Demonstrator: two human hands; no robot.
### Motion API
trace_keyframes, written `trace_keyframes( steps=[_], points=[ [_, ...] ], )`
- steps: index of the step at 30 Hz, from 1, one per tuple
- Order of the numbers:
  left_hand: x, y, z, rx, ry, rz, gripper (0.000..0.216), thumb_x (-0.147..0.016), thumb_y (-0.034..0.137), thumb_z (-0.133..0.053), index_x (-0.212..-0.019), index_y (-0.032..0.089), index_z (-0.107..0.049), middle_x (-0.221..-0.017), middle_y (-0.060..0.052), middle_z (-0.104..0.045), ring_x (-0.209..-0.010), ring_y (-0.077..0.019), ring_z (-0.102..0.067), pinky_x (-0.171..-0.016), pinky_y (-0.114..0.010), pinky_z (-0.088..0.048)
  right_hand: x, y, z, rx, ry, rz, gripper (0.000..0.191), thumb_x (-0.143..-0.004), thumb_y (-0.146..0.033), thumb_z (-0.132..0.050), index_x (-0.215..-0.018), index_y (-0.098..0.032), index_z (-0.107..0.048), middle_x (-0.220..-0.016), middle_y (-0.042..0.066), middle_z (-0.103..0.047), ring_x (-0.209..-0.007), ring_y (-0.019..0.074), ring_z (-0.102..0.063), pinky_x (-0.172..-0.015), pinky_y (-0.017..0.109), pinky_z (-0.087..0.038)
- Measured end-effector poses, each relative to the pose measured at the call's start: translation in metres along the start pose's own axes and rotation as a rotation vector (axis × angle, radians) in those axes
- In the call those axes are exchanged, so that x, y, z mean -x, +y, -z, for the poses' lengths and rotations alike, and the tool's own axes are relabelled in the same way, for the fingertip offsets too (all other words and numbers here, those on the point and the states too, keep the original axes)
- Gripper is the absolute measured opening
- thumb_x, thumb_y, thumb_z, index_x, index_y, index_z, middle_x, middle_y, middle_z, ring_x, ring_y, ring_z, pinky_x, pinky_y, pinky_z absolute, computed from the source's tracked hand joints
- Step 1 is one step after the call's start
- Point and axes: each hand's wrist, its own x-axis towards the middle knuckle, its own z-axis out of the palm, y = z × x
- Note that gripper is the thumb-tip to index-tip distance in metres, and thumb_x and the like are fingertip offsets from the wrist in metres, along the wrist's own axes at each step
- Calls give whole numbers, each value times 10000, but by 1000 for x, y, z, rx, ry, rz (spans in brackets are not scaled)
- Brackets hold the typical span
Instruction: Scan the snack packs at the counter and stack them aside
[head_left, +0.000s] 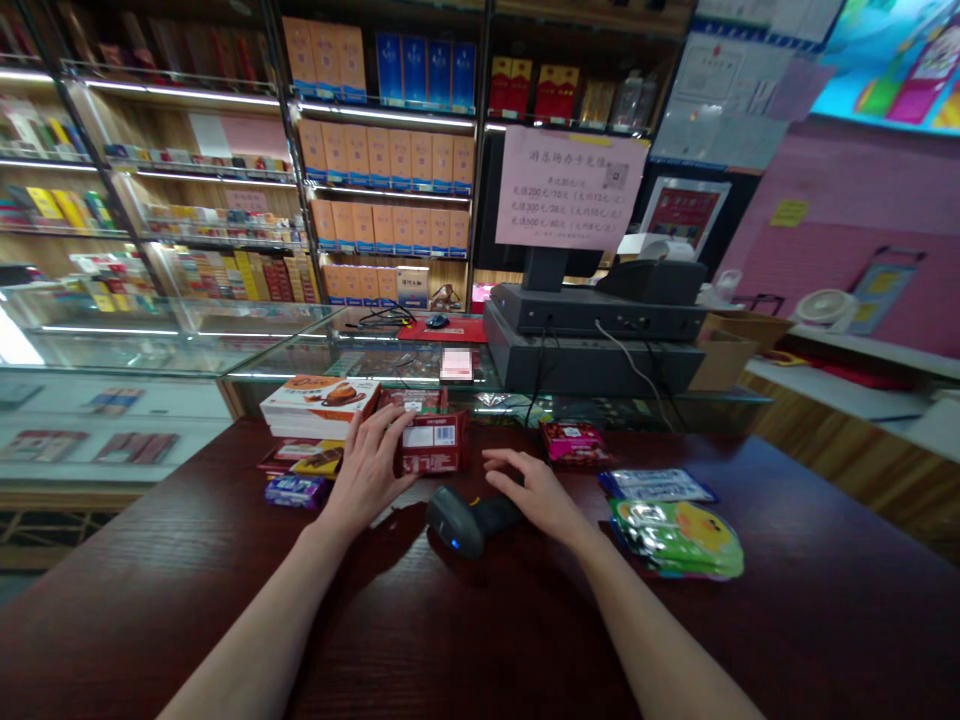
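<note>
My left hand grips a dark red snack box by its left end, with the barcode label facing me. My right hand lies curled over the handle of a black barcode scanner that rests on the dark wooden counter, its head showing a blue light. Just left of the red box sits a white and orange box on top of flat snack packs.
A small red pack, a blue-white pack and a green-yellow pouch lie right of my right hand. Beyond are a glass display case, a black till with a screen and stocked shelves.
</note>
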Motion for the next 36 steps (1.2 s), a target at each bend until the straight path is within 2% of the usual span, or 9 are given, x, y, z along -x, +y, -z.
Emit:
trace_keyframes(
  steps=[5,8,16,21,23,25,29,32,36],
  points=[
    [-3,10,1,14,14,-43,811,-791,260,-705,-1505,225,-323,-1455,-142,-487,-1397,-314,-429,-1232,-560,-204,-7,-3,-13,-88,133,-46,466,-925,-411,-585,-1369,-272,-552,-1160,39,-729,-1109,232,-648,-1006,409,-466],
    [-4,13,0,19,8,-58,803,-815,292,-696,-1515,235,-305,-1447,-142,-493,-1397,-311,-430,-1230,-564,-202,-11,-5,-19,-97,169,-55,490,-908,-406,-597,-1373,-260,-554,-1141,43,-732,-1095,234,-654,-999,409,-471],
    [-3,17,-2,23,-27,-77,839,-829,296,-707,-1537,246,-260,-1457,-151,-454,-1420,-318,-388,-1230,-583,-192,-16,-3,-26,-131,244,-95,349,-813,-390,-675,-1107,-203,-701,-915,44,-723,-891,226,-676,-864,364,-494],
    [-5,21,0,40,-20,-23,830,-809,269,-729,-1519,305,-301,-1584,-163,-227,-1471,-375,-271,-1175,-619,-282,-17,-4,-26,-225,239,-93,227,-792,-392,-685,-917,-203,-676,-846,26,-716,-809,206,-665,-785,330,-499],
    [-6,20,0,44,-28,-5,816,-808,271,-732,-1512,318,-324,-1599,-156,-193,-1467,-386,-263,-1157,-617,-306,-17,-5,-26,-228,248,-85,203,-788,-387,-693,-869,-204,-659,-823,19,-707,-791,201,-658,-771,324,-495],
    [-6,20,-1,37,-38,16,798,-809,290,-734,-1508,324,-351,-1548,-153,-292,-1418,-379,-328,-1139,-599,-332,-17,-6,-26,-223,259,-77,199,-788,-384,-699,-856,-203,-653,-815,18,-704,-778,197,-653,-767,322,-496],
    [-6,19,0,8,-71,78,798,-806,355,-740,-1514,353,-372,-1321,-129,-504,-1217,-342,-478,-1041,-552,-420,-17,-4,-26,-223,275,-78,199,-796,-392,-694,-850,-207,-647,-815,19,-704,-777,199,-653,-757,318,-504],
    [-6,20,0,0,-89,96,815,-816,383,-733,-1529,370,-339,-1251,-115,-527,-1130,-317,-509,-990,-532,-442,-17,-3,-26,-222,282,-80,199,-792,-396,-696,-847,-211,-646,-815,18,-700,-777,201,-651,-758,318,-506],
    [-5,21,-5,90,-95,95,854,-814,355,-736,-1544,362,-292,-1255,-112,-493,-1142,-303,-520,-990,-507,-458,-17,-5,-26,-223,288,-83,171,-786,-372,-697,-823,-214,-645,-795,11,-690,-765,199,-643,-742,313,-497]
  ],
)
